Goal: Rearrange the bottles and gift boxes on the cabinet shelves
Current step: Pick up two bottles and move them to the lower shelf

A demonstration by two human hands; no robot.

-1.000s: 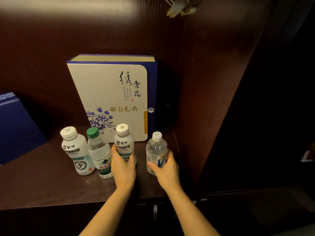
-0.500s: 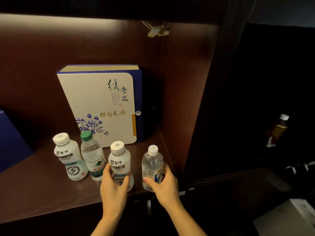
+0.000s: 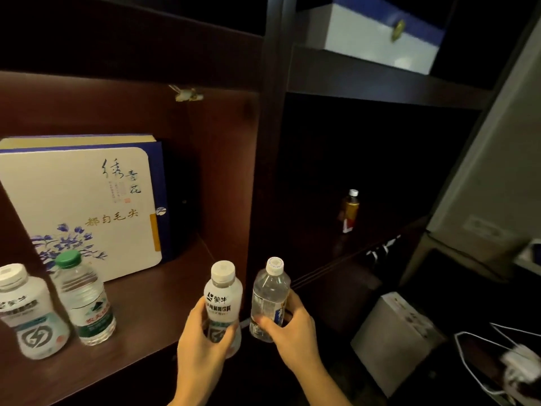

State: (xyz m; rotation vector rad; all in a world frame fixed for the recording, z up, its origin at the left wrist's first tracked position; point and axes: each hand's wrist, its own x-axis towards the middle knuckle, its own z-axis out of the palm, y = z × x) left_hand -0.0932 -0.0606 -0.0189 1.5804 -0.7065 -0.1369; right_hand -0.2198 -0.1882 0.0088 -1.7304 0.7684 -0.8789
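Observation:
My left hand grips a white drink bottle and my right hand grips a clear water bottle. Both bottles are upright, held off the front right corner of the lit wooden shelf. On that shelf stand another white drink bottle and a green-capped water bottle at the left. Behind them a cream and blue gift box stands upright against the back.
A dark divider splits the lit compartment from a dim one on the right, where an amber bottle stands. A blue and white gift box sits on the shelf above. A pale box and white cables lie lower right.
Both hands have lifted their bottles off the shelf and carried them right, past its front corner. The view has swung right, bringing the dim compartment and upper box into sight.

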